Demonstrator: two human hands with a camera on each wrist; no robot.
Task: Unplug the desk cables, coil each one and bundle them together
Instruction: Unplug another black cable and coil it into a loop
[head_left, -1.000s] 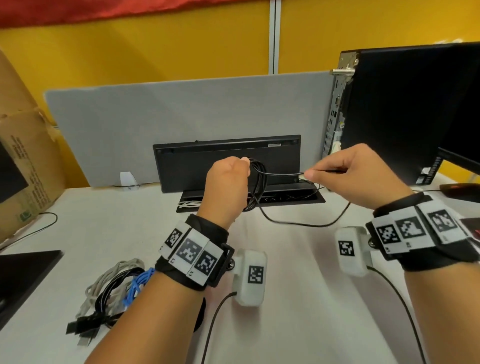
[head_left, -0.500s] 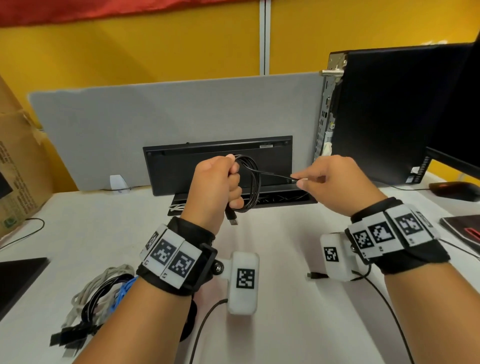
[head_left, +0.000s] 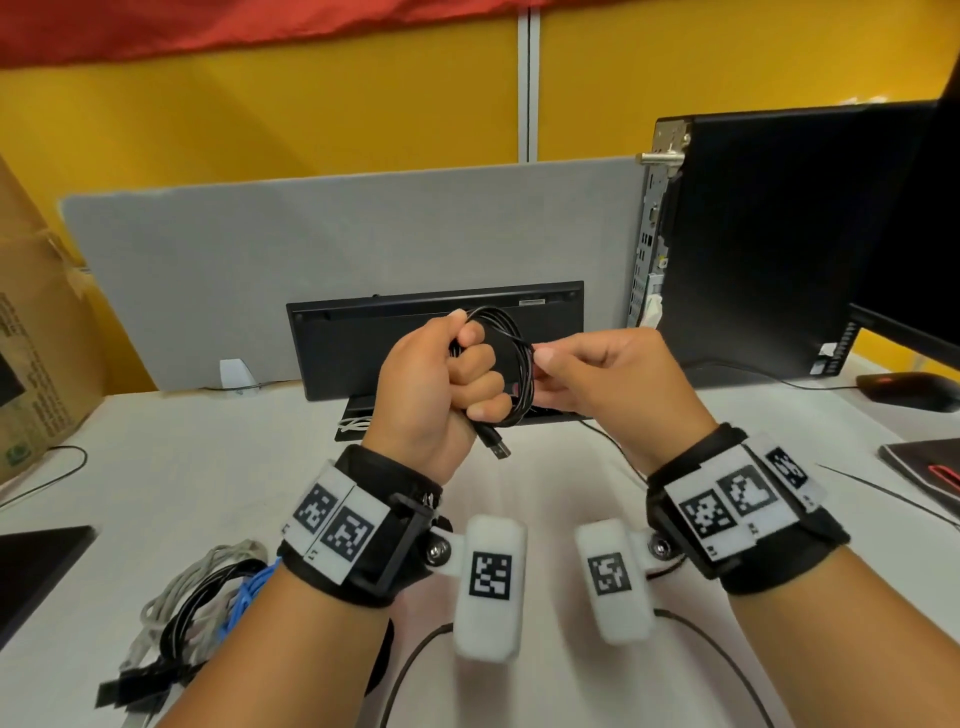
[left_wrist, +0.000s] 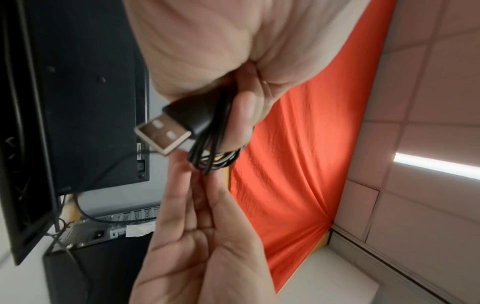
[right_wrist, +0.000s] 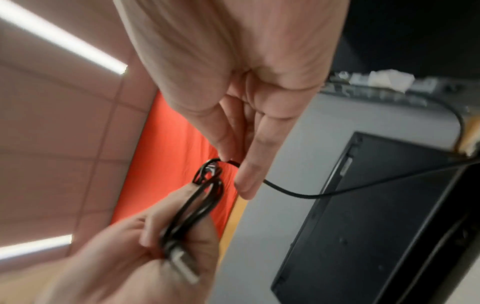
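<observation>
My left hand (head_left: 457, 379) is a fist around a coil of thin black cable (head_left: 511, 364), held above the desk in front of the black keyboard (head_left: 363, 338). The cable's USB plug (head_left: 496, 446) hangs below the fist, and the left wrist view shows the USB plug (left_wrist: 166, 133) close up beside my fingertips. My right hand (head_left: 550, 364) touches the coil's right side and pinches a strand of the cable (right_wrist: 228, 162) between thumb and forefinger. A loose length of the same cable (right_wrist: 298, 192) trails off toward the keyboard (right_wrist: 376, 226).
A bundle of grey, black and blue cables (head_left: 197, 618) lies on the white desk (head_left: 208, 467) at the front left. A black computer tower (head_left: 769, 239) and a mouse (head_left: 904, 389) stand at the right. A cardboard box (head_left: 36, 332) is at the left, a grey partition (head_left: 337, 249) behind.
My right hand has come left from an arm's-width gap until it meets the coil. The straight stretch of cable between my hands is gone into the coil, and the plug now dangles below my left fist.
</observation>
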